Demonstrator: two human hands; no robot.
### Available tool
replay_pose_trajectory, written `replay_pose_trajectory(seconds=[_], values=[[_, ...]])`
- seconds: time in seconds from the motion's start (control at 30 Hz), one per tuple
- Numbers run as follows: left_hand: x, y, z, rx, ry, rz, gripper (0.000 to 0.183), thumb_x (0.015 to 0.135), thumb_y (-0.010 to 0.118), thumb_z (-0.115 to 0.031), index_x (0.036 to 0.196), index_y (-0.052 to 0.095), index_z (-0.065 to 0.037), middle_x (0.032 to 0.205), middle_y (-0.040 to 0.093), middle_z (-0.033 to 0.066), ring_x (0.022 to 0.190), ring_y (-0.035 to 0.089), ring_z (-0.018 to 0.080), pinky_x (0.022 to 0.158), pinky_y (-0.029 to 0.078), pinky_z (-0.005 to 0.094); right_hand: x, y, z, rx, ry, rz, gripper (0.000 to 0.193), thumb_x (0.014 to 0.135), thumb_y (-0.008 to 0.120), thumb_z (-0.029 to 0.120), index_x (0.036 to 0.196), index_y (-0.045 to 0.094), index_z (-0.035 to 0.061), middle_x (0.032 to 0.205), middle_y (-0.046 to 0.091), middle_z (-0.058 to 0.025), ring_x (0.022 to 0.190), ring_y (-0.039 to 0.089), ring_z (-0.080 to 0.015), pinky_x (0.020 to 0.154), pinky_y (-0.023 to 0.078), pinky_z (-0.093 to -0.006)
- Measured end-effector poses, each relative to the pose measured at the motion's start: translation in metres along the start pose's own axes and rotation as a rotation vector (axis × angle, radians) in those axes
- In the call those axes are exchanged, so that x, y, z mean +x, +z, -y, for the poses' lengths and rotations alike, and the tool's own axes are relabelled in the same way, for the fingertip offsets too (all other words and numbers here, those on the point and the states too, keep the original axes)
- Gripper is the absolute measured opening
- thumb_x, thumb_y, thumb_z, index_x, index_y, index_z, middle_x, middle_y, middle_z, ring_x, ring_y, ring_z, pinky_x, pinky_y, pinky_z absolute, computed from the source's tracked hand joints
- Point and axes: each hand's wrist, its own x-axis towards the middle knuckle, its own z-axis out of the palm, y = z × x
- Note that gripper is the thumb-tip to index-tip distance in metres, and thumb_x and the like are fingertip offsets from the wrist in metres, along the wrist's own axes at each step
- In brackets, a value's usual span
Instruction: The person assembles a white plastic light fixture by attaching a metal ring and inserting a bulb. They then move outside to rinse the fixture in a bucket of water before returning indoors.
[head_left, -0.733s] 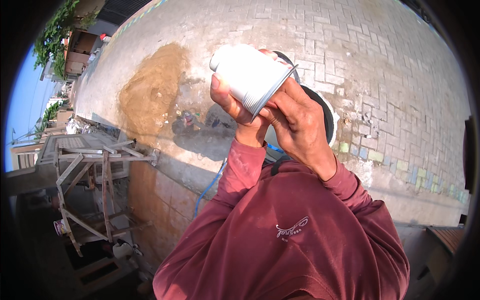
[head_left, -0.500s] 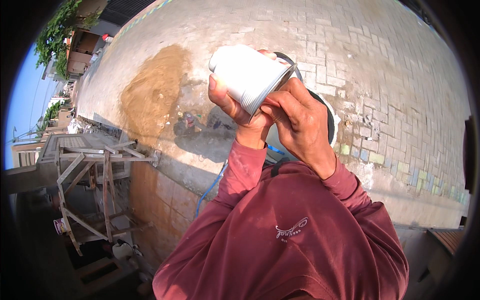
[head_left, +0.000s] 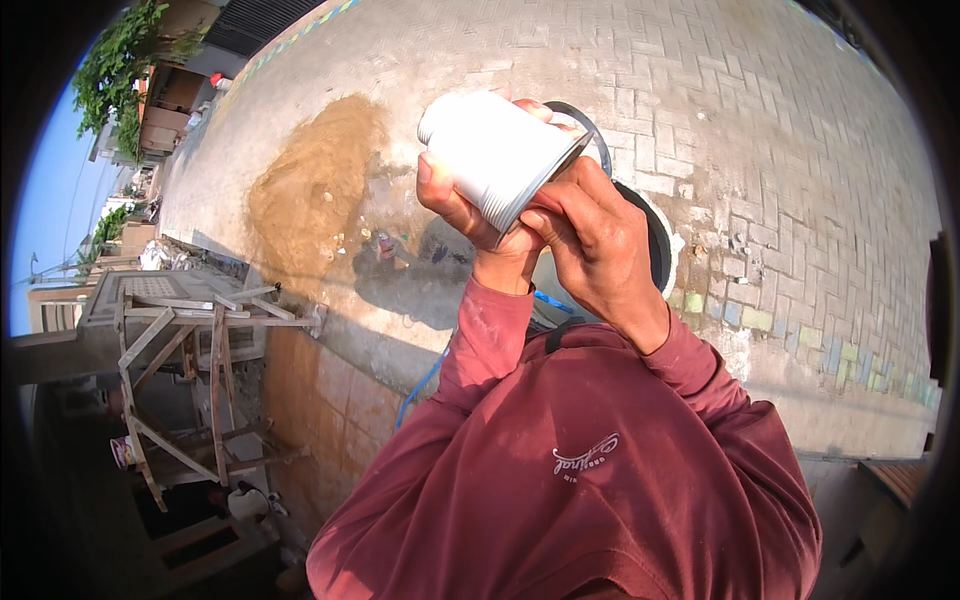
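Observation:
A white plastic threaded fitting, probably for a drain, lies tilted between my hands, with a ribbed narrow end at the left. A thin grey metal plate caps its wide end at the right. My left hand wraps round the fitting from beneath, thumb on the near side and fingertips showing over the far edge. Close beside the plate, my right hand has its thumb and index finger pinched at the rim. What lies between those fingertips is hidden.
Below my hands stands a bucket with a dark rim, partly covered. A blue hose runs near my left sleeve. A sand heap lies on the paving. Wooden trestles stand at the left, near a low wall.
The view has shifted slightly. The plate shows more edge-on now, and my right fingers have moved a little at its rim. My left hand keeps its hold.

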Motion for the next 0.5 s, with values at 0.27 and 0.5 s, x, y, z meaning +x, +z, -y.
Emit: replay_pose_trajectory(seconds=[0.27,0.5], values=[[-0.001,-0.002,-0.003,-0.026,-0.078,-0.003,0.081,0.091,0.048,-0.073,0.134,0.056,-0.005,0.118,0.066,0.0184,0.108,0.065,0.0320,0.095,0.055,0.0481,-0.005,0.002,0.002,0.084,0.107,0.012,0.017,0.089,0.078,0.010,0.102,0.070,0.0015,0.089,0.058,-0.0111,0.073,0.064,-0.0263,0.062,0.048,-0.0369],[0.004,-0.012,0.012,-0.197,-0.184,0.093,0.071,0.090,0.065,-0.061,0.129,0.060,-0.003,0.114,0.070,0.0148,0.101,0.070,0.0246,0.090,0.060,0.0398,-0.002,-0.004,-0.001,-0.061,0.104,0.091,0.032,0.094,0.068,-0.001,0.126,0.066,-0.0002,0.132,0.064,-0.0221,0.120,0.067,-0.0395,0.095,0.055,-0.0430]])
